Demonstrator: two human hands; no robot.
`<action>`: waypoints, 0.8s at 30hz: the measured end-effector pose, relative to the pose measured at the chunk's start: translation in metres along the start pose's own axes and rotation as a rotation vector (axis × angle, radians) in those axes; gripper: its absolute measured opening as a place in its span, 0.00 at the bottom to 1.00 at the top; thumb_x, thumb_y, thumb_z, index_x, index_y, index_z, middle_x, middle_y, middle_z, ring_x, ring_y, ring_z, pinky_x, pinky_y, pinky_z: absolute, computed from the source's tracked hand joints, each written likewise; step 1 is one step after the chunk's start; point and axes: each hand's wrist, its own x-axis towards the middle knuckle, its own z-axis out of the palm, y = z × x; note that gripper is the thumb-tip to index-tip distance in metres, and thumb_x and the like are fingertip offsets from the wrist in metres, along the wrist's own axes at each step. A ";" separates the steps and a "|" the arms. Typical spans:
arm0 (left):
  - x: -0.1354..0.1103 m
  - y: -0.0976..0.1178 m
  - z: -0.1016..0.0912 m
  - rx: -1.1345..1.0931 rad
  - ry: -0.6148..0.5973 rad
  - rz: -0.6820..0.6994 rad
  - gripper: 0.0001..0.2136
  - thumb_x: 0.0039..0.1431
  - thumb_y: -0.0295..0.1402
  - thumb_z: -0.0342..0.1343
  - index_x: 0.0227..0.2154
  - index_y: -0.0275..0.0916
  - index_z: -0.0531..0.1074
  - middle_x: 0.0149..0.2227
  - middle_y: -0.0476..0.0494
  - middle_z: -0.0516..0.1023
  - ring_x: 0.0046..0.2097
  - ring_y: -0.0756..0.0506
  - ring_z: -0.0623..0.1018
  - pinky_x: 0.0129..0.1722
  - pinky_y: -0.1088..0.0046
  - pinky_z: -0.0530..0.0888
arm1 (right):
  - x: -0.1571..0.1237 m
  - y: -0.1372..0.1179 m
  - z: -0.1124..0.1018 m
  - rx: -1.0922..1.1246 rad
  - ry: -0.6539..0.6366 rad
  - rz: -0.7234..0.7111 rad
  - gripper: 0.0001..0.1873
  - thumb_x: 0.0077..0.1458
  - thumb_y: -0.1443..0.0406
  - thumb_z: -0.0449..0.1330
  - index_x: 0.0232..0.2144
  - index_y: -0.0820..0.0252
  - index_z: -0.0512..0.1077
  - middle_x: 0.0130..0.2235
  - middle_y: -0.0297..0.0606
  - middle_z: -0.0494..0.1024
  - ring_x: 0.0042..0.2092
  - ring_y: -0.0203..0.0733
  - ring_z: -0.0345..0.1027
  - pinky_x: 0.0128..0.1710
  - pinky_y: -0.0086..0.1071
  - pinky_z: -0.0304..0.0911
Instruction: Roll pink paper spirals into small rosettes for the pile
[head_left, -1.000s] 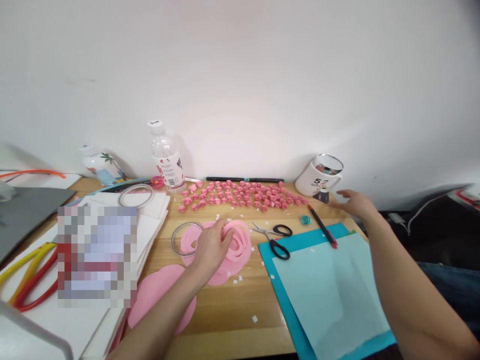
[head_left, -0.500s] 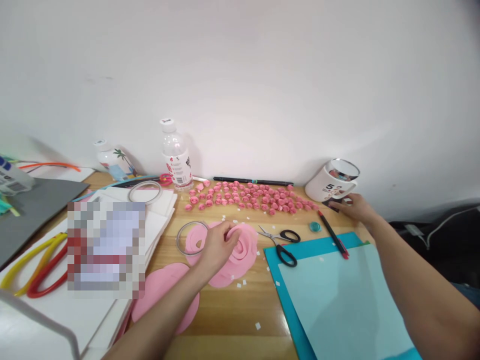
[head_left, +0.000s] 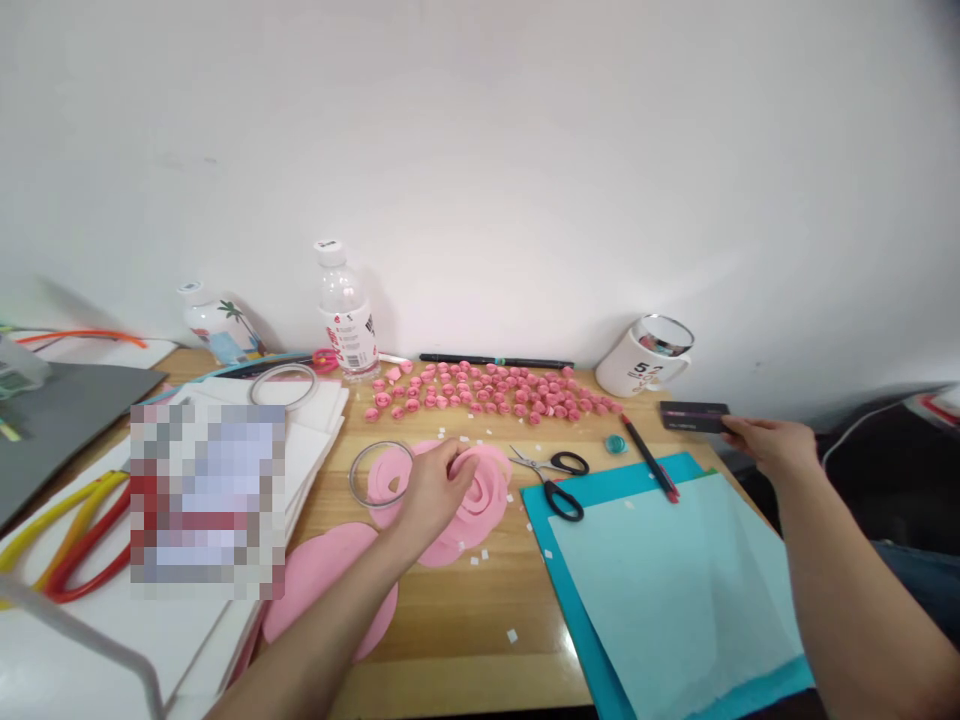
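My left hand (head_left: 437, 490) rests over a pink paper spiral (head_left: 491, 505), its fingers curled and closed on the inner edge; the fingertips are partly hidden. A silver ring (head_left: 356, 478) lies just left of that hand, over more pink cut paper. At the right edge of the table my right hand (head_left: 776, 445) pinches one end of a flat dark box (head_left: 694, 416). The white mug (head_left: 637, 370) stands behind the box. Black-handled scissors (head_left: 559, 480) lie with blades apart, right of the spiral.
Many rolled pink paper roses (head_left: 487, 390) lie along the wall. Light blue sheets (head_left: 667, 590) cover the front right, with a red-and-black pen (head_left: 651, 458) and a teal tape roll (head_left: 616, 444) behind. A water bottle (head_left: 349, 330) stands back left. Pink paper circles (head_left: 330, 580) lie front left.
My right hand has moved right and toward me, bringing the dark box out from beside the mug. My left hand stays on the spiral. The view has shifted slightly.
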 end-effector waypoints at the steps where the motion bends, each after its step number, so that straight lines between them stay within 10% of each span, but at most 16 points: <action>1: 0.000 0.000 0.000 0.001 0.001 0.000 0.10 0.52 0.31 0.48 0.17 0.38 0.57 0.18 0.55 0.58 0.23 0.52 0.61 0.24 0.76 0.56 | -0.006 -0.002 -0.005 0.029 0.026 0.020 0.10 0.30 0.76 0.66 0.11 0.67 0.68 0.17 0.37 0.67 0.19 0.36 0.64 0.14 0.27 0.58; 4: 0.000 0.001 0.000 0.004 0.002 -0.010 0.10 0.52 0.30 0.47 0.17 0.38 0.58 0.18 0.54 0.60 0.24 0.52 0.62 0.25 0.76 0.57 | -0.035 -0.017 -0.011 0.229 0.063 0.037 0.08 0.33 0.74 0.66 0.15 0.66 0.69 0.20 0.34 0.69 0.23 0.34 0.67 0.23 0.24 0.69; 12: -0.001 -0.001 0.001 0.034 0.010 0.015 0.08 0.52 0.32 0.48 0.20 0.38 0.63 0.20 0.53 0.65 0.24 0.51 0.64 0.26 0.76 0.60 | -0.131 -0.065 0.018 0.261 -0.463 0.111 0.17 0.30 0.65 0.72 0.27 0.64 0.74 0.27 0.35 0.77 0.27 0.36 0.73 0.27 0.23 0.72; 24: 0.000 -0.001 0.001 0.052 -0.005 0.012 0.08 0.52 0.33 0.47 0.20 0.38 0.62 0.20 0.53 0.63 0.25 0.51 0.64 0.25 0.76 0.58 | -0.149 -0.067 0.026 0.051 -0.567 0.077 0.19 0.35 0.60 0.70 0.31 0.63 0.73 0.27 0.40 0.77 0.30 0.47 0.75 0.13 0.22 0.55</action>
